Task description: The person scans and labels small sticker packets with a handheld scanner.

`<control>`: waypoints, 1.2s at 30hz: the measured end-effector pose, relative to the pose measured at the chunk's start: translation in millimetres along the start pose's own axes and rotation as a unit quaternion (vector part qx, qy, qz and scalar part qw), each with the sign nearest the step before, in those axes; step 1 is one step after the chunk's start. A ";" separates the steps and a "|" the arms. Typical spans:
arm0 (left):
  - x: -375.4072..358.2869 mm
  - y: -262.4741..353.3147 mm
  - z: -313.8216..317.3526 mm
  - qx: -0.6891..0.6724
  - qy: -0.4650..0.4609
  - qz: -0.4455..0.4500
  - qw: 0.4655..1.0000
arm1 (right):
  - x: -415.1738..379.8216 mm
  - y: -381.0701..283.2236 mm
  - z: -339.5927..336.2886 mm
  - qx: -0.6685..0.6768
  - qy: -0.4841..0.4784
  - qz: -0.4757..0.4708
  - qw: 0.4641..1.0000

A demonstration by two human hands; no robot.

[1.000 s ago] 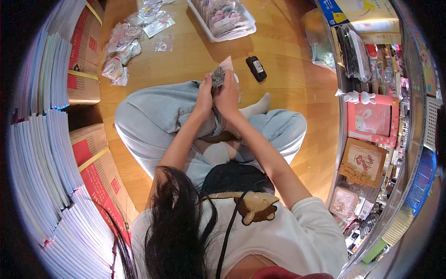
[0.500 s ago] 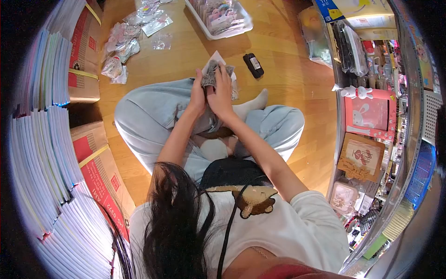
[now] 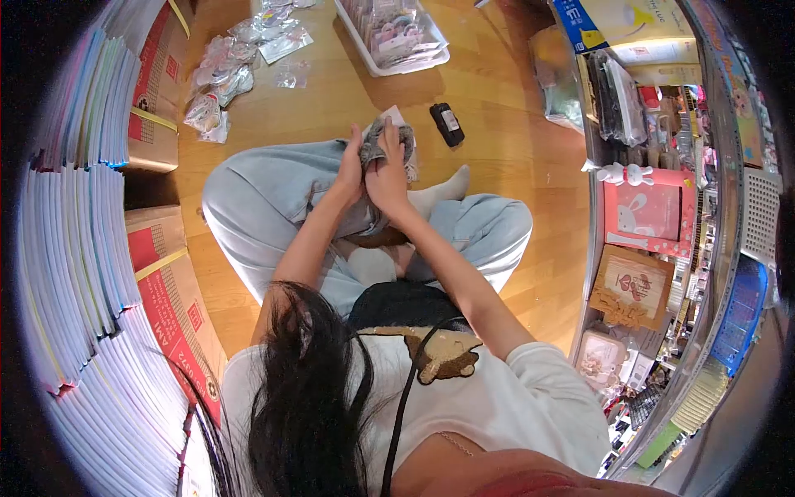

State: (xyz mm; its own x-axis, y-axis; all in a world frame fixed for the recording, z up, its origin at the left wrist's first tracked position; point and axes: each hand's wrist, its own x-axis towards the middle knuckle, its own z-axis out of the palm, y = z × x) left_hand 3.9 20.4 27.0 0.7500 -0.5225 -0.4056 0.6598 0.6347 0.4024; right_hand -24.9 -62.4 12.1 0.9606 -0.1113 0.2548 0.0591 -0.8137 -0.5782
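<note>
A crumpled grey fuzzy cloth [image 3: 374, 147] is pressed between my two hands, above my crossed legs. My left hand [image 3: 351, 170] lies along its left side, fingers straight and together. Across the cloth's front and right side goes my right hand [image 3: 387, 178], its fingers pointing away from me. Behind the cloth a white piece [image 3: 394, 113], like card or paper, sticks out past the fingertips; its lower part is hidden. On the wooden floor to the right rests a small black item with a white label [image 3: 447, 124].
Clear packets [image 3: 219, 79] lie scattered at the far left. A white plastic bin [image 3: 443, 58] of packaged items stands at the top. Stacked booklets [image 3: 74, 248] and cardboard boxes [image 3: 178, 306] line the left; a crowded shelf with a pink rabbit frame [image 3: 646, 211] lines the right.
My right fingers have shifted slightly on the grey cloth, and its folds look different. The whole view has moved a little; both hands stay on the cloth.
</note>
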 end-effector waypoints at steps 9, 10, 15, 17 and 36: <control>6.3 -13.8 -9.2 0.230 0.041 0.105 0.967 | 56.4 23.2 -5.8 0.168 -0.068 0.309 0.933; 13.3 -15.4 -15.9 0.247 0.073 0.103 0.961 | 37.4 12.9 -3.9 0.148 -0.013 0.209 0.967; 12.4 -13.8 -13.8 0.159 -0.004 0.102 0.982 | 3.0 26.6 21.9 -0.006 0.058 0.060 0.997; 15.7 -21.9 -19.0 0.220 -0.019 0.105 0.970 | 37.9 20.0 -9.2 0.029 0.042 0.158 0.986; 16.9 -6.2 -15.0 0.259 -0.037 0.114 0.959 | 68.1 143.8 32.6 0.592 -0.037 0.440 0.674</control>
State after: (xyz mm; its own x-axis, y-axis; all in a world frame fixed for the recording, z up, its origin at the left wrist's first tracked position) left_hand 11.8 16.2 5.4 0.8662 -0.4547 -0.2071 0.3991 0.3802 0.8344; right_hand 57.9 -168.4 -78.9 0.7732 -0.1889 -0.6053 -0.4093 0.5804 -0.7040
